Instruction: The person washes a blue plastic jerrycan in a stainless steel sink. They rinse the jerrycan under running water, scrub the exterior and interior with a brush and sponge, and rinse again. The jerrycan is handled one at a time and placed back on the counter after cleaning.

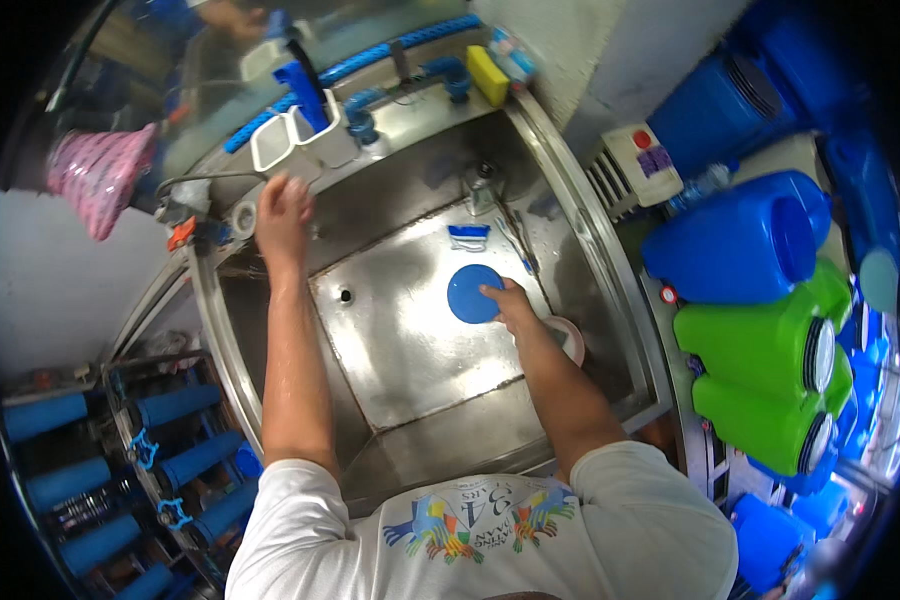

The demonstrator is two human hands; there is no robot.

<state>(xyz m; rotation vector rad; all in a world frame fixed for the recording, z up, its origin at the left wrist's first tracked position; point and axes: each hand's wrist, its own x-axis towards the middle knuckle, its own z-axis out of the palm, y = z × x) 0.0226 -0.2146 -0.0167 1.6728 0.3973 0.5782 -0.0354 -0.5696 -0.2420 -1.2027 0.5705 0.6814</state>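
Observation:
A round blue disc (473, 294), which looks like a flat lid, is held at its right edge by my right hand (511, 303), thumb on top, over the sink floor. My left hand (284, 214) is raised at the sink's back left corner, beside a thin curved metal spout (205, 178). Its fingers look bent but are smeared, so whether they touch the spout is unclear. Below my right wrist sits a pale pink-rimmed bowl (567, 342), partly covered by the forearm. Beyond the disc lie a blue-and-white packet (468, 237) and a thin brush-like tool (514, 243).
A clear bottle (482, 188) stands in the sink's (610, 260) far right corner. White holders (275, 148), blue pipes (360, 118) and a yellow sponge (487, 76) line the back ledge. Green jugs (745, 328) and blue ones (727, 240) crowd the right; blue rollers (175, 404) are at left.

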